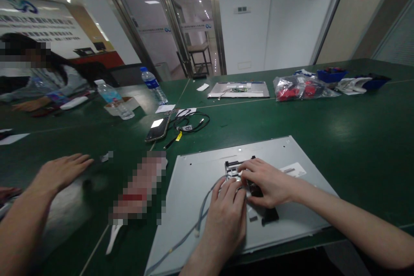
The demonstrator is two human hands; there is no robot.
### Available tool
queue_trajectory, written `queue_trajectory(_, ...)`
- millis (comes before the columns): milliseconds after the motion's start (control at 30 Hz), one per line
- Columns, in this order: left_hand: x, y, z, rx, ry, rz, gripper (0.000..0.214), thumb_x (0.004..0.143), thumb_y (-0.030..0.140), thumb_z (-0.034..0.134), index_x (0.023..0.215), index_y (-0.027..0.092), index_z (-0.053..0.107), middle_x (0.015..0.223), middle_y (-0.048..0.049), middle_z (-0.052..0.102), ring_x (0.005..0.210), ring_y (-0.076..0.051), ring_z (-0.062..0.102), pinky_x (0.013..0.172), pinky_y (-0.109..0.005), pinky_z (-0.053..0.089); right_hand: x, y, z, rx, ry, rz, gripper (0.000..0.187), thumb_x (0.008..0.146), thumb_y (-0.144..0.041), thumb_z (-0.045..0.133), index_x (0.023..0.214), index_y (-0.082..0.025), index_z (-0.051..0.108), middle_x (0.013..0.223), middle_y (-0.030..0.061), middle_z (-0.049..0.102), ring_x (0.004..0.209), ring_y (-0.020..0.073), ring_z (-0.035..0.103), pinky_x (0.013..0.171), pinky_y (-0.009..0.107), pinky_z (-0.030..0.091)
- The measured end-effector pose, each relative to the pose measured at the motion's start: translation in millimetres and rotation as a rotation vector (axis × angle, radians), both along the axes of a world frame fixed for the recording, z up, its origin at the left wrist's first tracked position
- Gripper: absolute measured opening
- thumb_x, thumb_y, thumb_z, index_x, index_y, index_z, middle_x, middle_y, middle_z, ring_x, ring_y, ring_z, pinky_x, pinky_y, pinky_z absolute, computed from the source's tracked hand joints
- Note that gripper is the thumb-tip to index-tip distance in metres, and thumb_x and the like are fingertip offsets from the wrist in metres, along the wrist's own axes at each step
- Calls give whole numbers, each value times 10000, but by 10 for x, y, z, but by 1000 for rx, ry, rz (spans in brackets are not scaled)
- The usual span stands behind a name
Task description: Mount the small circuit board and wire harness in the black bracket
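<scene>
A flat grey-white display panel point(190, 189) lies on the green table in front of me. At its middle is a small dark bracket point(231, 164) with parts in it. My left hand point(228, 209) rests on the panel, fingers bent and close together, their tips at this bracket. Grey cables point(207, 198) run from there down across the panel's left side. My right hand point(267, 183) curls over the same spot from the right, its fingertips near those of my left. What lies under the fingers is mostly hidden. A black part point(270, 216) sits just below my right hand.
Another person's hand point(66, 170) reaches in at left, near a blurred-out item point(139, 189). Beyond are a phone point(158, 128), a coiled black cable point(194, 128), two bottles point(118, 101), another panel point(237, 93), a plastic bag point(302, 88) and blue bins point(332, 76). Someone sits far left.
</scene>
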State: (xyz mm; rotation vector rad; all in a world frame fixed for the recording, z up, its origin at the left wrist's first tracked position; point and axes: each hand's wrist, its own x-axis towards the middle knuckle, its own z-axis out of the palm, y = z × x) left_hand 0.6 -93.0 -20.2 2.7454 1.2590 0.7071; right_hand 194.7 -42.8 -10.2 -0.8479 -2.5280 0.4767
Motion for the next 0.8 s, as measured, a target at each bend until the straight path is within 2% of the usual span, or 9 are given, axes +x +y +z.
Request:
queue_trajectory(400, 1, 1, 13, -27, -10, -35, 213, 860, 97, 486, 1020, 180, 599, 1067, -67, 630, 1129, -245, 537, 1110, -514, 289, 4, 10, -59, -21, -2, 2, 356, 749, -316, 697, 1030, -172, 534, 1269, 144, 509, 1195, 279, 456, 993, 435, 392)
queue_trajectory(667, -4, 15, -28, -23, 5, -30, 185, 864, 123, 521, 1019, 191, 598, 1109, -62, 630, 1122, -249, 544, 1094, -518, 320, 34, 25, -17, -47, -13, 47, 556, 656, -464, 779, 1068, -180, 537, 1265, 145, 518, 1208, 298, 443, 1012, 466, 364)
queue_trajectory(800, -7, 14, -37, -12, 2, -29, 207, 869, 116, 509, 1042, 189, 597, 1121, -73, 632, 1120, -253, 553, 1084, -528, 333, 38, 27, 12, -46, 29, 27, 449, 703, -407, 753, 1036, -184, 552, 1246, 131, 531, 1155, 283, 471, 984, 454, 379)
